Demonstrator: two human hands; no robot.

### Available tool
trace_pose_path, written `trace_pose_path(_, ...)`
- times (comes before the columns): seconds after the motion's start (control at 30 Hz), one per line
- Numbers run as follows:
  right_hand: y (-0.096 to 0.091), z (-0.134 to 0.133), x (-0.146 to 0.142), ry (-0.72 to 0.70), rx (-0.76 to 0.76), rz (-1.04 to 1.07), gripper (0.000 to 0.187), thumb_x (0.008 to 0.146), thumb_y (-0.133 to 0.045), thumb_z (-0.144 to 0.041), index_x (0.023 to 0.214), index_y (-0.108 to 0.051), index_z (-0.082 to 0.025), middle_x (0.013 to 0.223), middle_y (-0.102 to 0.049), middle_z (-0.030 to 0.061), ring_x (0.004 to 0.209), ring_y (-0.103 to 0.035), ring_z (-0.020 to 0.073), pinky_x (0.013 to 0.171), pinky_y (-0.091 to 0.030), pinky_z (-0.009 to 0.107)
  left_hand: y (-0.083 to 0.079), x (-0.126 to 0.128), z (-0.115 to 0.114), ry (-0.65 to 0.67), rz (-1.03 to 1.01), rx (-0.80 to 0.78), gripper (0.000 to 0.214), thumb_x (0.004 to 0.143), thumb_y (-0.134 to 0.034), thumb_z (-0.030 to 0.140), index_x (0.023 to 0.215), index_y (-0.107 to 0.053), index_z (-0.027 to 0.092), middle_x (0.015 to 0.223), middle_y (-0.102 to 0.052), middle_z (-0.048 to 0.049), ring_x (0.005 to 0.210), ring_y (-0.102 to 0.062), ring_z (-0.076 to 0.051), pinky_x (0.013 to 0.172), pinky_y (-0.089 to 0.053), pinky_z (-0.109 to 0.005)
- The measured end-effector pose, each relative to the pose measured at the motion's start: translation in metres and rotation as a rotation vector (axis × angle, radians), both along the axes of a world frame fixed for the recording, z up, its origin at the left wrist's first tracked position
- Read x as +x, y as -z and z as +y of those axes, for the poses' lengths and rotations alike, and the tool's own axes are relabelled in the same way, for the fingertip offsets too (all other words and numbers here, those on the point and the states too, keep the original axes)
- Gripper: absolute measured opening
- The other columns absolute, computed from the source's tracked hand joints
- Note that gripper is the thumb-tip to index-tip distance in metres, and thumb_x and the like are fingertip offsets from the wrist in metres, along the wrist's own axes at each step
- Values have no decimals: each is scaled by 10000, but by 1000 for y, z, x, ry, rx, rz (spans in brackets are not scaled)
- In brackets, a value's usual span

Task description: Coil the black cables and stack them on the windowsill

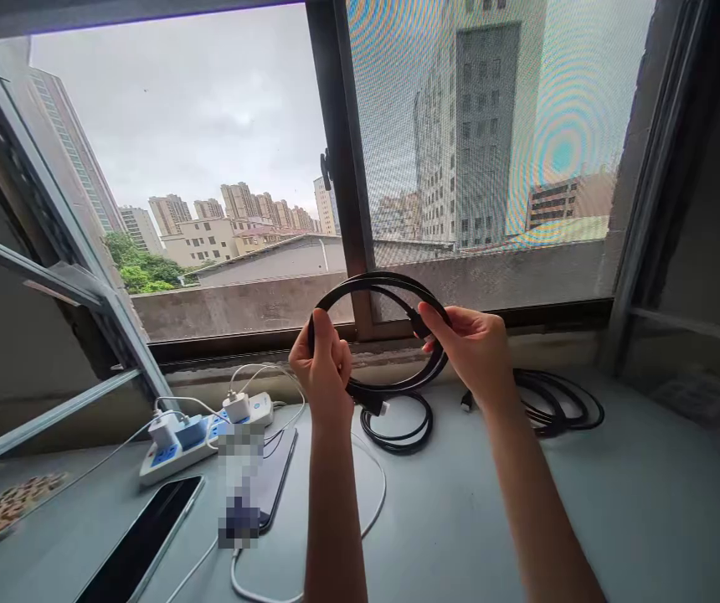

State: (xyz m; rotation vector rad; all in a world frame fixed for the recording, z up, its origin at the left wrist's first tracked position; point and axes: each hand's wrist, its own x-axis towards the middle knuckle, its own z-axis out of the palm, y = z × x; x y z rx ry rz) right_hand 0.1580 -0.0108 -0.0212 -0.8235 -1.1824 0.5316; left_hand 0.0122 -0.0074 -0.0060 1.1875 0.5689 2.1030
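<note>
A black cable (391, 388) wound into a loop is held up in front of the window by both hands. My left hand (322, 356) is closed round the loop's left side, thumb pointing up. On the opposite side, my right hand (470, 335) pinches the loop together with a black plug end near the thumb. Another plug (372, 405) with a light metal tip hangs below the loop, by my left hand. Behind on the table lie a small coiled black cable (426, 440) and, partly hidden by my right forearm, a larger black coil (577, 419).
A white power strip (175, 465) with several chargers and white cords stands at the left. Near it lie a dark-screened phone (146, 536) and a second phone (281, 477), partly blurred out. A metal frame (102, 318) rises at the left; the window sill borders the table's back.
</note>
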Motion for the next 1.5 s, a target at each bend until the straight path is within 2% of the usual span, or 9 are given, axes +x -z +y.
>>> trace_pose_path(0.2, -2, -4, 9, -217, -31, 58, 403, 696, -716, -553, 651, -666, -157, 598, -632, -7, 449, -511, 63, 472, -365, 200, 1, 1, 2, 92, 26, -7, 561, 691, -719, 564, 499, -358, 179, 406, -217, 102, 288, -162, -6, 298, -49, -206)
trace_pose_path(0.37, -3, -7, 15, -243, -46, 78, 406, 693, -727, -544, 616, -650, -154, 572, -626, -8, 441, -498, 54, 463, -364, 188, 2, 4, 2, 111, 39, -12, 565, 733, -693, 548, 508, -327, 182, 412, -212, 101, 292, -157, -5, 302, -41, -206)
trace_pose_path(0.77, -7, -16, 6, -502, -40, 78, 414, 753, -645, -558, 724, -688, -148, 517, -636, 14, 461, -612, 132, 466, -496, 231, 8, 11, 13, 234, 53, -104, 562, 705, -668, 627, 541, -365, 182, 423, -219, 102, 300, -175, -5, 313, -61, -191)
trace_pose_path(0.9, -3, -13, 11, -401, 50, -64, 544, 746, -704, -385, 1254, -571, -243, 984, -705, 45, 554, -645, 111, 436, -512, 219, 10, 5, 19, 202, 63, -150, 572, 670, -701, 620, 532, -364, 179, 421, -218, 105, 304, -165, -1, 311, -58, -182)
trace_pose_path(1.03, 3, -8, 20, -240, 128, -330, 796, 701, -760, -321, 1410, -400, -361, 1301, -571, 52, 822, -671, 140, 675, -582, 276, 12, -6, 24, 125, 76, -204, 574, 689, -688, 609, 527, -341, 183, 414, -212, 106, 303, -168, -2, 310, -70, -179)
trace_pose_path(1.13, 7, -3, 20, -131, 104, -475, 721, 730, -734, -395, 1390, -451, -325, 1267, -594, 57, 940, -657, 184, 747, -562, 302, 13, -12, 27, 90, 112, -278, 546, 698, -690, 588, 540, -355, 187, 410, -209, 112, 308, -146, -4, 309, -60, -183)
trace_pose_path(1.3, 17, 22, 8, 2, -72, -547, 488, 883, -537, -324, 1368, -492, -318, 1128, -667, 21, 525, -635, 86, 780, -536, 331, 25, -16, 44, 21, 320, -432, 504, 763, -633, 562, 561, -356, 192, 413, -241, 107, 315, -165, -11, 322, -90, -186)
trace_pose_path(1.4, 32, 46, 2, 71, -296, -639, 444, 896, -499, -261, 1336, -535, -317, 1032, -711, -4, 555, -649, 93, 809, -511, 288, 49, -16, 65, -83, 546, -649, 471, 869, -464, 575, 600, -384, 196, 404, -268, 100, 300, -248, -34, 346, -203, -183)
trace_pose_path(1.5, 56, 72, -3, 84, -462, -664, 408, 885, -509, -192, 1285, -591, -212, 918, -729, 47, 598, -659, 120, 789, -512, 280, 81, -20, 87, -47, 661, -834, 405, 856, -537, 519, 639, -477, 183, 412, -387, 72, 312, -405, -84, 386, -318, -216)
